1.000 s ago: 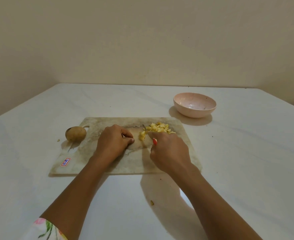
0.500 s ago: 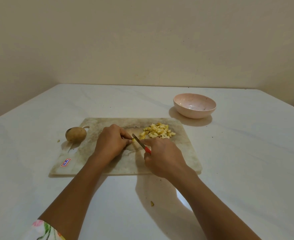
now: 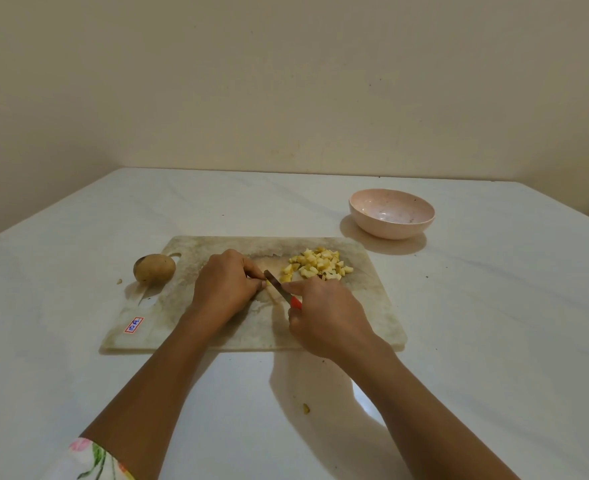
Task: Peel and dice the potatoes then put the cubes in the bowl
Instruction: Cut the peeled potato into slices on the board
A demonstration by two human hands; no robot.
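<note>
A person in a floral sleeve [image 3: 88, 459] dices potato at a white table [image 3: 493, 341], both forearms reaching forward from the near edge. A small yellow scrap [image 3: 306, 408] lies alone on the table between the arms, short of the worn, stained cutting board [image 3: 376, 306].

Over the board's near middle, the right hand [image 3: 327, 317] grips a knife [image 3: 279, 287] by its red handle, the fingers [image 3: 298, 288] wrapped round it and the forefinger laid forward along the blade. The blade angles up and to the left, its tip meeting the left hand [image 3: 225, 285]. That hand rests knuckles-up on the board, fingers curled down and pinching a potato piece [image 3: 268, 282], of which only a yellow sliver shows at the fingertips beside the blade.

A red-edged sticker [image 3: 134, 324] marks the board's near left corner. On the far right part of the board, just beyond the knife, sits a loose heap of pale yellow potato cubes [image 3: 320, 265]. An unpeeled whole potato [image 3: 154, 268] rests on the table against the board's far left corner, next to its handle slot.

Farther back and to the right, apart from the board, stands the pink speckled bowl [image 3: 391, 230], with no cubes in it. A plain cream wall [image 3: 286, 98] rises behind the table.
</note>
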